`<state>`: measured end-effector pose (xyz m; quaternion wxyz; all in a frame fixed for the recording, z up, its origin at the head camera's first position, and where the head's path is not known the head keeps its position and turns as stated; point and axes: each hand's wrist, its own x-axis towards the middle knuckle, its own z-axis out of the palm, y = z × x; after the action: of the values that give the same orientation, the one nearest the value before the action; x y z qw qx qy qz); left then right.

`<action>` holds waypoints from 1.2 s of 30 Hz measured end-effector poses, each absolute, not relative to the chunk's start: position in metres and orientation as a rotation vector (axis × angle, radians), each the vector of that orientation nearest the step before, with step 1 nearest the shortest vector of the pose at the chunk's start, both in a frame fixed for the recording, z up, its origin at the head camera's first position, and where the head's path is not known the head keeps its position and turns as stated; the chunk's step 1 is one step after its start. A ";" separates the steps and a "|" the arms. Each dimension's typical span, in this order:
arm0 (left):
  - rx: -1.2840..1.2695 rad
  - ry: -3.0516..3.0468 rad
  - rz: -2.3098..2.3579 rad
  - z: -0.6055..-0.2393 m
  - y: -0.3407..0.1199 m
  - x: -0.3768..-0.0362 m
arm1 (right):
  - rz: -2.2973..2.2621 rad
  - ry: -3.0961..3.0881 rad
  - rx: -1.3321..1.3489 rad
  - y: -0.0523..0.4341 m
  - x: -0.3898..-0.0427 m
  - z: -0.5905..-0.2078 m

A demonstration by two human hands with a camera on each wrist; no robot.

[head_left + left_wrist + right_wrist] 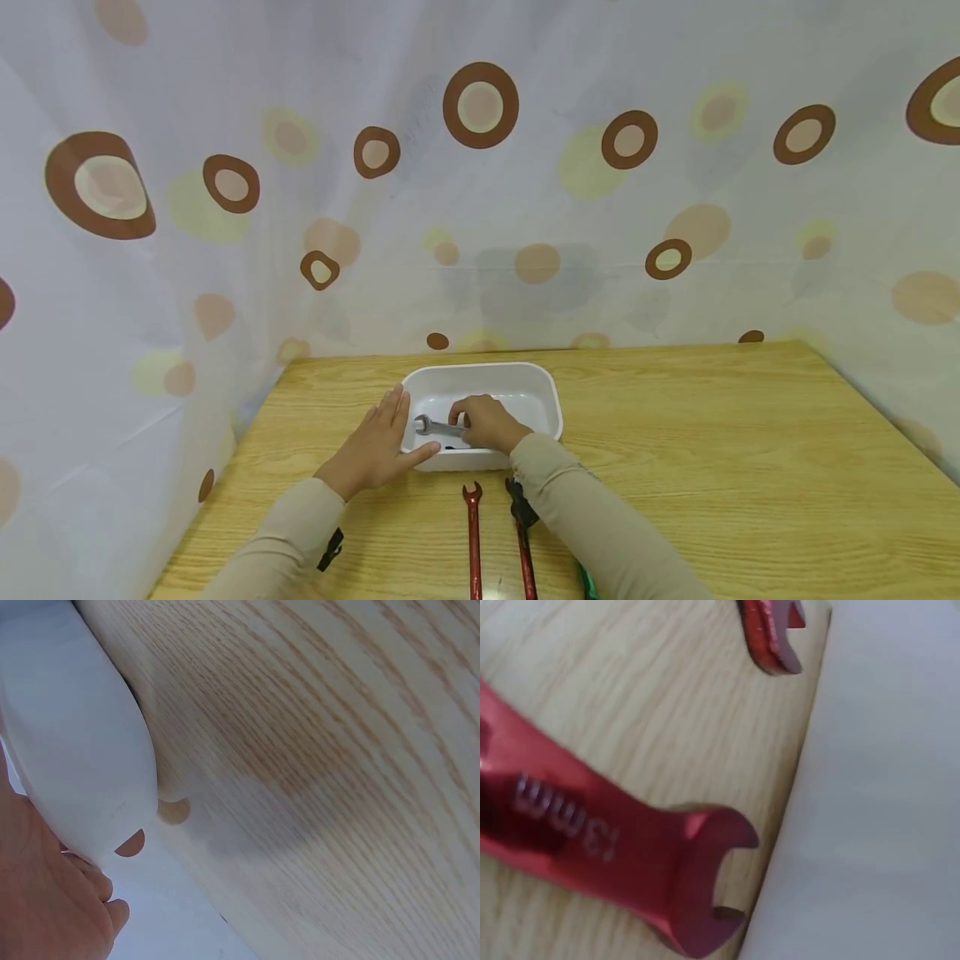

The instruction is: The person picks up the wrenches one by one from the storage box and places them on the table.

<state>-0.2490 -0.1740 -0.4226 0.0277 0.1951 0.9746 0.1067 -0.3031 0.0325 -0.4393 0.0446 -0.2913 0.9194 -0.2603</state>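
Note:
Inside the white tray (480, 461), my right hand (487, 423) pinches a silver open-end wrench (441, 428) that lies at a slant, its jaw end pointing left. The rest of that wrench is hidden behind the fingers. My left hand (375, 448) rests at the tray's left front corner with fingers straight, thumb along the front rim. In the left wrist view, the left hand (49, 892) lies against the tray's outer wall (79, 735). A small dark piece shows just inside the tray's front wall.
Two red wrenches, one red wrench (473, 533) and another red wrench (527, 562), lie lengthwise before the tray. The right wrist view shows "13mm" on a red wrench (637, 859). A green object (587, 582) shows beside the right sleeve. Patterned curtain (540, 208) surrounds the wooden table (712, 467).

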 end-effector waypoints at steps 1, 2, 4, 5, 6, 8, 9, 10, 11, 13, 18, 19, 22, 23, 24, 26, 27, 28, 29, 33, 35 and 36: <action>0.601 3.008 0.327 -0.423 -0.174 -0.249 | -0.804 2.802 -0.890 0.033 -0.303 -0.438; 0.600 3.009 0.323 -0.423 -0.174 -0.249 | -0.803 2.799 -0.895 0.033 -0.303 -0.438; 0.595 3.005 0.318 -0.423 -0.174 -0.249 | -0.804 2.791 -0.897 0.034 -0.302 -0.436; 0.593 3.004 0.317 -0.423 -0.174 -0.250 | -0.804 2.788 -0.900 0.035 -0.302 -0.436; 0.592 3.003 0.315 -0.423 -0.174 -0.250 | -0.806 2.789 -0.904 0.035 -0.301 -0.436; 0.591 2.999 0.316 -0.422 -0.174 -0.249 | -0.803 2.790 -0.908 0.035 -0.301 -0.435; 0.590 2.998 0.318 -0.421 -0.173 -0.249 | -0.803 2.790 -0.910 0.035 -0.300 -0.434; 0.590 2.996 0.320 -0.420 -0.173 -0.249 | -0.805 2.790 -0.912 0.034 -0.300 -0.434; 0.591 2.996 0.321 -0.420 -0.173 -0.248 | -0.809 2.788 -0.912 0.034 -0.299 -0.433; 0.595 2.997 0.320 -0.419 -0.173 -0.248 | -0.811 2.790 -0.908 0.034 -0.300 -0.433; 0.603 3.001 0.320 -0.421 -0.174 -0.248 | -0.802 2.805 -0.870 0.034 -0.299 -0.433; 0.603 3.001 0.323 -0.421 -0.174 -0.248 | -0.795 2.813 -0.862 0.034 -0.299 -0.433; 0.598 3.007 0.320 -0.422 -0.174 -0.249 | -0.793 2.856 -0.828 0.034 -0.299 -0.432; 0.597 3.008 0.316 -0.422 -0.174 -0.249 | -0.800 2.867 -0.810 0.033 -0.299 -0.431; 0.599 3.011 0.319 -0.422 -0.174 -0.250 | -0.804 2.881 -0.789 0.033 -0.300 -0.431; 0.598 3.017 0.316 -0.423 -0.174 -0.251 | -0.838 2.898 -0.752 0.032 -0.300 -0.429; 0.598 3.018 0.316 -0.423 -0.174 -0.251 | -0.854 2.898 -0.731 0.032 -0.300 -0.428; 0.602 3.021 0.322 -0.423 -0.174 -0.251 | -0.871 2.898 -0.716 0.032 -0.300 -0.426; 0.601 3.023 0.321 -0.423 -0.174 -0.252 | -0.890 2.894 -0.704 0.032 -0.300 -0.425; 0.603 3.026 0.319 -0.424 -0.175 -0.252 | -0.975 2.854 -0.676 0.034 -0.299 -0.417; 0.604 3.024 0.327 -0.425 -0.175 -0.251 | -1.021 2.826 -0.668 0.036 -0.299 -0.413; 0.607 3.023 0.337 -0.424 -0.175 -0.251 | -1.043 2.811 -0.659 0.037 -0.299 -0.411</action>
<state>-0.2509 -0.1746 -0.4244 0.0202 0.1956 0.9744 0.1087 -0.2992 0.0368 -0.4113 0.0357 -0.2146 0.9150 -0.3397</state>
